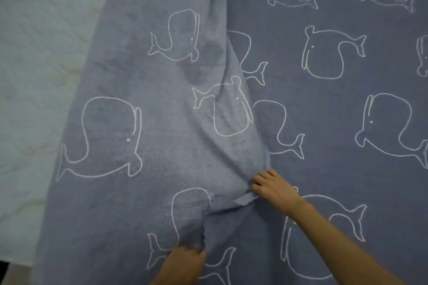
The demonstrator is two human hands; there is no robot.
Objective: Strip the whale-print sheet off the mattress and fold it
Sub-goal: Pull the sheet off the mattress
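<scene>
Ok so your blue-grey whale-print sheet (324, 99), soft woven fabric w/ white outline whales, covers most of the view. It's lying flat on the right side. The left part is a big flap (150, 122) folded back over it w/ the paler underside up, so the whales on it look washed out. The flap's edge runs from top centre down toward your hands, a bit wavy and rumpled.

On the left the pale quilted mattress (34, 53) is bare where the flap has come off it. It shows as a wide strip up top and narrows toward the bottom. The sheet covers everything to the right of that strip.

Your right hand (274, 188) reaches in from bottom right w/ a bare forearm. Its fingers are curled into the flap's edge, pinching the fabric right at the corner of the fold, and creases fan out from there.

Your left hand (183, 264) is at the bottom edge, partly cut off by the frame. The knuckles are bent and the fingers are tucked into a bunched ridge of the sheet that rises just above it. I can't see the thumb, so it's prob a grip on that ridge, not just resting.

The two hands are near each other but apart, w/ a short fold line of fabric between them.
</scene>
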